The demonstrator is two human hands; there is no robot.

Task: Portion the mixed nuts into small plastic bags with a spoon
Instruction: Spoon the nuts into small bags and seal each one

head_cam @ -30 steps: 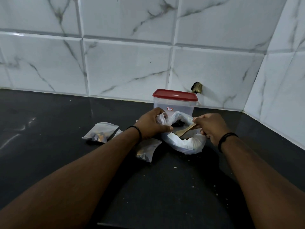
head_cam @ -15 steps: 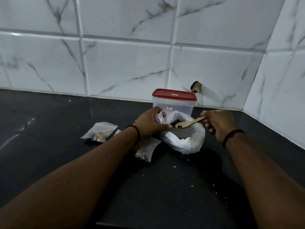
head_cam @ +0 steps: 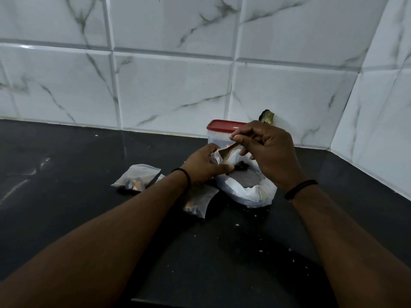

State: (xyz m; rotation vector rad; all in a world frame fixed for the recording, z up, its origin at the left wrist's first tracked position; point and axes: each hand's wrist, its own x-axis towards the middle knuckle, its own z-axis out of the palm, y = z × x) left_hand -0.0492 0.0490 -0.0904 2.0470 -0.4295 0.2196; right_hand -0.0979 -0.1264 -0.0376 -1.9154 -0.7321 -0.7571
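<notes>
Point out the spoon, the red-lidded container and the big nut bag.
spoon [head_cam: 230, 152], head view, on its bowl.
red-lidded container [head_cam: 222, 126], head view, on the lid.
big nut bag [head_cam: 253, 195], head view, on its front wall.

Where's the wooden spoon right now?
In the head view, the wooden spoon is right of centre, held by the right hand and tipped down into the small bag the left hand holds, above the big white bag.

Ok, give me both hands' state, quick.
Left hand: pinching a small bag open.
Right hand: holding the spoon, tipped into that bag.
</notes>
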